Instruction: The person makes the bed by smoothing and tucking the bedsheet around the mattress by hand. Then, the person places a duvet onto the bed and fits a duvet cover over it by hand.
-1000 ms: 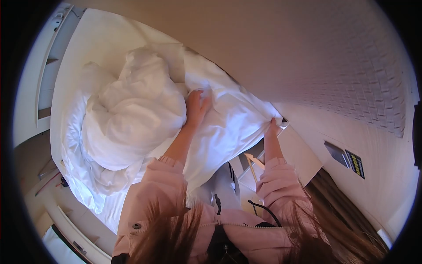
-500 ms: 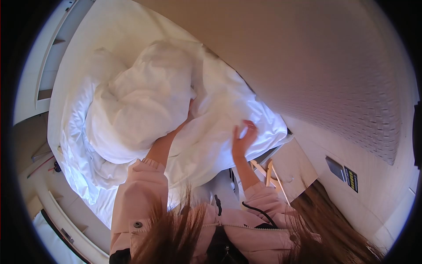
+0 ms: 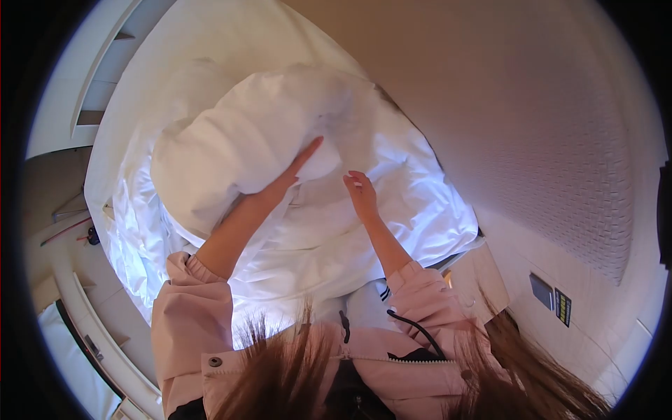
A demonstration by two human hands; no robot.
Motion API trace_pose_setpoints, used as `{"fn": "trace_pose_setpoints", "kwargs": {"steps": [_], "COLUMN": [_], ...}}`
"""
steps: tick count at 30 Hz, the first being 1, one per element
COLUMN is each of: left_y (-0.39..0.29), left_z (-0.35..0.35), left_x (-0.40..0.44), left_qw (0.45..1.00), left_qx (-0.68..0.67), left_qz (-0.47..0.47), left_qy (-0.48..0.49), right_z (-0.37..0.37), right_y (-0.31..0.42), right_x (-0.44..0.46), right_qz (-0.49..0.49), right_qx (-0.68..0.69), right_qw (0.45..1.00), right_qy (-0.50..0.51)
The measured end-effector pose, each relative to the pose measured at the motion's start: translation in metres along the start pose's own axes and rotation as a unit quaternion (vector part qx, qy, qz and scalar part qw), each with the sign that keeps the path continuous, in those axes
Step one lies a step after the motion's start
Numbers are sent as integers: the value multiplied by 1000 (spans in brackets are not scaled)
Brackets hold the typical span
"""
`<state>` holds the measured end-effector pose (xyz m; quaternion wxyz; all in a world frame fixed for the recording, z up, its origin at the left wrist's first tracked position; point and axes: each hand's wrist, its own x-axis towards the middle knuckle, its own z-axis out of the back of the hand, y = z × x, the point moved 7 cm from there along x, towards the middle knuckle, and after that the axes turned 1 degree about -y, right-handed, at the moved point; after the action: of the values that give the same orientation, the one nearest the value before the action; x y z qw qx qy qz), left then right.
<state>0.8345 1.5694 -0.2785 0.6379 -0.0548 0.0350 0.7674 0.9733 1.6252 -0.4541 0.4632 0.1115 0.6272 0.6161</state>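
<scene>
A bunched white duvet (image 3: 245,133) lies heaped on the bed, with a crumpled white sheet (image 3: 413,203) spread to its right. My left hand (image 3: 294,171) rests against the right side of the heap, its fingers stretched out and pointing up and away from me. Just to the right, my right hand (image 3: 360,187) hovers over the white cloth with bent fingers. Whether it pinches a bit of cloth is too small to tell.
A beige padded headboard or wall panel (image 3: 532,140) rises on the right. Below it, a dark switch plate (image 3: 541,290) and a label (image 3: 563,307) are on the pale surface. White shelving (image 3: 105,77) stands at the left.
My right hand has left the bed's right corner and come in beside my left. My left hand has pushed against the duvet heap, which now looks folded over and flatter. The view has shifted.
</scene>
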Motion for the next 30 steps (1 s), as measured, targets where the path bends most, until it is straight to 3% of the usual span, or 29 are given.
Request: {"fn": "trace_pose_setpoints", "kwargs": {"steps": [2,4,5,7,10,11,12,13,14,15,19,22,25,27,28,30], "left_y": [17,72,70,82,114,129,150,151,146,154,182,213,245,261,260,242], "left_z": [0,-36,-15,16,9,1,-2,-5,-16,-9,4,1,13,27,21,-2], "left_x": [0,-8,-6,-12,-19,-17,-16,-7,-1,5,30,45,61,67,72,87], "left_qw": [1000,976,976,896,913,924,923,986,986,994,990,993,995,982,982,979], "left_qx": [0,-70,-70,-315,-252,-251,-251,-45,164,103,139,99,29,-47,-46,144], "left_qz": [4,173,174,276,280,243,244,129,7,26,4,-22,31,100,98,34], "left_qy": [-8,-111,-113,-146,-155,-157,-158,-93,-21,-28,-8,-57,-85,-153,-153,-140], "right_z": [-18,-41,-46,-63,-68,-71,-67,-61,-47,-33,-19,-19,-21,-21,-24,-24], "right_y": [17,37,47,59,58,35,0,-20,-27,-32,-45,-45,-53,-50,-47,-33], "right_x": [8,4,6,9,19,28,46,59,59,55,47,51,59,61,60,60], "right_qz": [-40,-181,-179,-182,-173,-173,-117,-58,-36,-14,-44,-71,-86,-88,-88,-69], "right_qx": [80,189,188,183,119,117,12,-93,-183,-271,-273,-332,-328,-314,-312,-358], "right_qw": [995,957,958,952,964,964,983,987,980,962,961,941,941,945,946,929], "right_qy": [36,122,122,165,164,164,140,114,64,14,-9,-16,11,10,8,-59]}}
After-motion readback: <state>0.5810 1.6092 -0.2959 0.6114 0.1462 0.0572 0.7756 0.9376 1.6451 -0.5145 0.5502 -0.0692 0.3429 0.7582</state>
